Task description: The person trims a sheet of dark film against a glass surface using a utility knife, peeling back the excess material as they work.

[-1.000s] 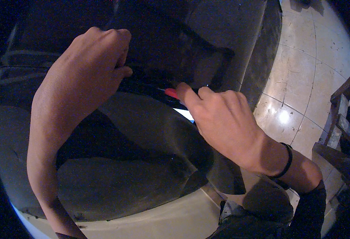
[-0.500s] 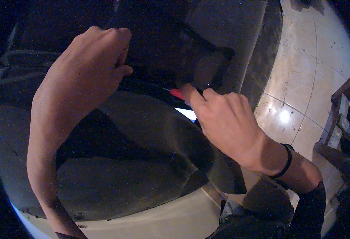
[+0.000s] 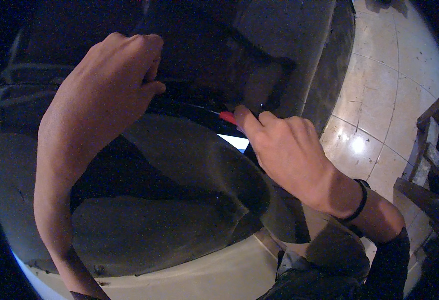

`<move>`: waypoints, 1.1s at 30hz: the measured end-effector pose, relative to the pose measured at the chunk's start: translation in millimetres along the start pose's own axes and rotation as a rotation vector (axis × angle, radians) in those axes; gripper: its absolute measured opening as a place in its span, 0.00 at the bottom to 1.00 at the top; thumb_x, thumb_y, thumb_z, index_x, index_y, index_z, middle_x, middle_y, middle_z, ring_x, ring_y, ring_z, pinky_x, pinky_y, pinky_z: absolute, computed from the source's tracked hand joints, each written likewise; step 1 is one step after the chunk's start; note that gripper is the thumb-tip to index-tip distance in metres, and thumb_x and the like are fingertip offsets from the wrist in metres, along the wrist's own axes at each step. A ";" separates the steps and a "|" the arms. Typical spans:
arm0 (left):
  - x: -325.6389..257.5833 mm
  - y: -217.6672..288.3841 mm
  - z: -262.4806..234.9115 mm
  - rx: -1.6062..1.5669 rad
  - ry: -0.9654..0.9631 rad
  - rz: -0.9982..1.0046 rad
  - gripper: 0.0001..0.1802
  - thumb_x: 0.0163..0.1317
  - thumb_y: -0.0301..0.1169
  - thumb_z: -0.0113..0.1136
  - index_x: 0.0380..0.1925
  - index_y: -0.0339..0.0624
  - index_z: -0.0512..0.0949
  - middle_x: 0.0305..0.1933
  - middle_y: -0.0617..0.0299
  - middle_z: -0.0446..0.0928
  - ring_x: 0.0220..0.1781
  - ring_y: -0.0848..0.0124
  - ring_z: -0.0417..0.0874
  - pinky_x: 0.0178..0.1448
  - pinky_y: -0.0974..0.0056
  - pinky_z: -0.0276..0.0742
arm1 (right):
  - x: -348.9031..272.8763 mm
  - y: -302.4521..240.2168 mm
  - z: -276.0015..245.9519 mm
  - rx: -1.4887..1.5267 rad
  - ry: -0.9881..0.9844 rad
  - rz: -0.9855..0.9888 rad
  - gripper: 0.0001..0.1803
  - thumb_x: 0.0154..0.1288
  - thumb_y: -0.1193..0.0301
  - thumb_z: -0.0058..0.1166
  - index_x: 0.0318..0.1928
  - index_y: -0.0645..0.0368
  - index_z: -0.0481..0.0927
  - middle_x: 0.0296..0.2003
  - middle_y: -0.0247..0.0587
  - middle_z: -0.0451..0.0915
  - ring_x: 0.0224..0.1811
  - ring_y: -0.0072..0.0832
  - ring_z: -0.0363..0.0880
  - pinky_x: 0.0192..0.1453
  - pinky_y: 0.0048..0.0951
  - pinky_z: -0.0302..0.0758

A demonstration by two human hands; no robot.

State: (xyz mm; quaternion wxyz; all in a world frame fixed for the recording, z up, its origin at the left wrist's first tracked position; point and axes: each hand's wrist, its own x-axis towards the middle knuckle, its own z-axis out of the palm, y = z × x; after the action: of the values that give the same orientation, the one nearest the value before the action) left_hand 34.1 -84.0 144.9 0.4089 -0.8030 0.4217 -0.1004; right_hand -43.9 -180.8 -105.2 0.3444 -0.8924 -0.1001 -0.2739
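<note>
In my right hand (image 3: 292, 155), the fingers are closed round a slim tool with a red handle (image 3: 227, 118). A thin pale shaft runs from it to the left, low over the large dark surface (image 3: 144, 235) in front of me; its tip is lost in the dark. My left hand (image 3: 114, 82) lies further left and higher, fingers curled and thumb pressed in against the dark material. What it grips, if anything, is hidden. Just below the red handle shows a small white and blue patch (image 3: 233, 143), partly covered by my right hand.
Pale floor tiles (image 3: 364, 95) stretch along the right side, with a bright light reflection. A worn wooden frame (image 3: 427, 150) stands at the right edge. A pale curved edge (image 3: 204, 275) borders the dark surface near me. The upper part is too dark to read.
My right hand has shifted slightly to the right with the red-handled tool, and more of the thin shaft shows. My left hand has hardly moved.
</note>
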 end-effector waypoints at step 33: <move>1.2 -2.6 -3.9 0.007 0.001 0.036 0.16 0.59 0.32 0.74 0.38 0.40 0.75 0.37 0.52 0.81 0.46 0.46 0.81 0.52 0.47 0.77 | -11.4 5.3 13.4 0.023 -0.109 0.097 0.18 0.72 0.74 0.54 0.60 0.59 0.78 0.32 0.48 0.85 0.31 0.49 0.90 0.33 0.47 0.87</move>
State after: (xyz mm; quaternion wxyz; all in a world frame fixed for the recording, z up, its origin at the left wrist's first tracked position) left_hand 34.4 -86.3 149.1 0.4133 -0.7939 0.4358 -0.0948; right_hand -45.9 -175.7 -122.7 0.3616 -0.9058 -0.0783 -0.2067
